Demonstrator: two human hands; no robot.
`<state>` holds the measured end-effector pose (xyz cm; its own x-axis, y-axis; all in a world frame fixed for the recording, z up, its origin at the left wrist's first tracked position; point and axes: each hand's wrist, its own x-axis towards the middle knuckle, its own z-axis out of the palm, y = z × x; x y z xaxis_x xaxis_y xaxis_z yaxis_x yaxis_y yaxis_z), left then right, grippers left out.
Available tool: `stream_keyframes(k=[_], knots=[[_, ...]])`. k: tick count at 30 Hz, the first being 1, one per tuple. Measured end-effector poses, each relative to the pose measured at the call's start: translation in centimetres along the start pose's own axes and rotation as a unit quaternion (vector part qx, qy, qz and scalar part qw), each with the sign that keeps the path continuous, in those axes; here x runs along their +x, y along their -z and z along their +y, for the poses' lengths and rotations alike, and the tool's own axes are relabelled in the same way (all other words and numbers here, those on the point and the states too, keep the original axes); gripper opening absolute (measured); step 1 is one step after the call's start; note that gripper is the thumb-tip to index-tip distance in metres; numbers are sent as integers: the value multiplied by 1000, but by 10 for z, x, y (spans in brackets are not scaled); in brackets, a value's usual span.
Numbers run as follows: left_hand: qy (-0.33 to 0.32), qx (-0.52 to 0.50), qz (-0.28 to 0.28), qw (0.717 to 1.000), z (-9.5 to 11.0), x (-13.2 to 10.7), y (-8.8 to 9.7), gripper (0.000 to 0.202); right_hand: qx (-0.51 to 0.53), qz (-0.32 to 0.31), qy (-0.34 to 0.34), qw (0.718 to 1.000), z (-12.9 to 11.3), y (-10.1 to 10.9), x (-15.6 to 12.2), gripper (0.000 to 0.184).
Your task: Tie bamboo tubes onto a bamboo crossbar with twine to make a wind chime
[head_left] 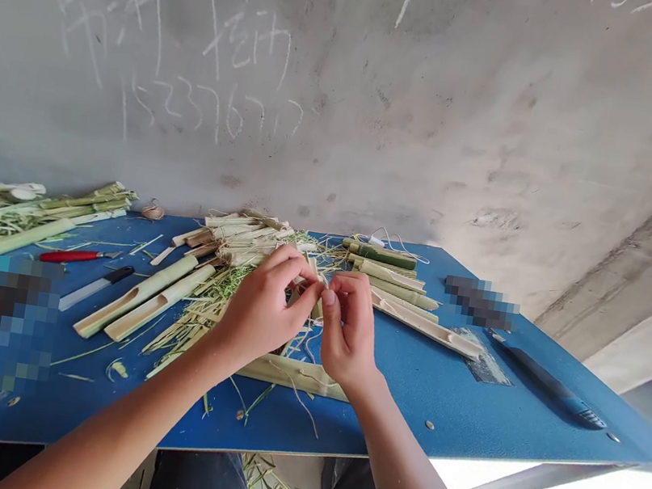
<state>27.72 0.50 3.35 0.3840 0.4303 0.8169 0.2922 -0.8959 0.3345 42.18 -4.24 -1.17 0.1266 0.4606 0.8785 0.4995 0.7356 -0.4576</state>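
My left hand (268, 301) and my right hand (348, 330) meet above the middle of the table, thumbs and forefingers pinched almost tip to tip. A thin string (308, 415) runs down from beneath them, over a bamboo piece (282, 372) lying crosswise below. The string appears to be between the fingertips, though its upper end is mostly hidden. Behind my hands, partly covered, lies a pile of split bamboo (253, 238) with shredded strips (190, 330). Two half-cut bamboo lengths (150, 296) rest left of my left hand.
On the left are a red-handled tool (70, 255), a black-handled knife (96, 286) and more bamboo (86, 209). At right lie bamboo pieces (398, 292), a sanding sheet (483, 362) and a dark-handled tool (550, 384). A twine ball (153, 210) sits by the wall.
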Motion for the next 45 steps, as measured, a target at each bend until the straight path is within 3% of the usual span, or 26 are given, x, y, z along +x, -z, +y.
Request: stream_keyframes(k=[6,8,12,16,18,24,29,41,45], knots=[[48,-23,-166,985,-6,16,7,20,-46,14,36,998,-1,1,1,11],[51,-55,-181,981,-9,17,8,22,-54,28,27,998,-1,2,2,10],[60,-106,-123,985,-14,14,7,18,-37,56,-62,996,-1,0,1,13],[73,-72,-63,993,-13,10,4,15,-2,26,-181,983,3,-4,0,19],[67,-50,-40,996,-11,8,3,13,25,25,-209,977,4,-7,0,18],[55,-22,-9,998,-8,1,-1,12,56,57,-222,972,4,-8,5,28],[42,-22,20,999,-8,-3,-5,10,146,108,-273,945,4,-4,11,37],[25,-35,53,998,-3,-4,-12,12,133,10,-352,926,-1,10,18,50],[14,-35,61,997,-5,-4,-13,12,84,29,-295,951,-1,9,16,39]])
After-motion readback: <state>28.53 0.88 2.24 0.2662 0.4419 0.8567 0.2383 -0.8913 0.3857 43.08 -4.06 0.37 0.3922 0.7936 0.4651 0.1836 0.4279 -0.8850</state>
